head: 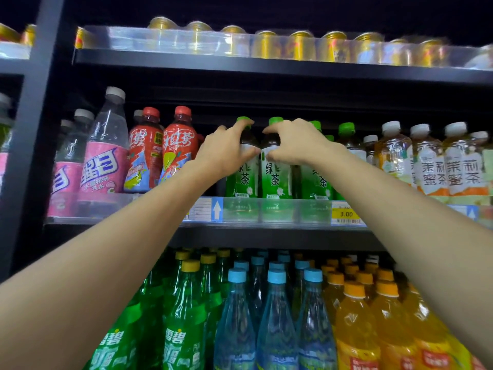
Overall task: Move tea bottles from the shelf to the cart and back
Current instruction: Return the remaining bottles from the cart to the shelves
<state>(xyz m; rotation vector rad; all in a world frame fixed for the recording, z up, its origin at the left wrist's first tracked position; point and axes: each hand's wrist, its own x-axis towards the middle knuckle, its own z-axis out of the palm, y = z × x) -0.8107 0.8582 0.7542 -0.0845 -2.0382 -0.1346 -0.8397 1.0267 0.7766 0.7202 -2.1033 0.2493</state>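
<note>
Bright frontal light, blackness above; edges bow; top cans [301, 45] smeared, perhaps by motion.

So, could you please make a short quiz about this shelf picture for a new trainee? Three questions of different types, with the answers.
1. True or false: the left hand grips the leftmost green tea bottle, and the right hand grips the second green tea bottle.
2. Which drinks stand to the left of these two on the same shelf? A. red-capped iced tea bottles B. milk cartons C. juice boxes
3. Fill in: the yellow price tag below the green tea reads ___.
Key: 1 true; 2 A; 3 3.00.
</note>
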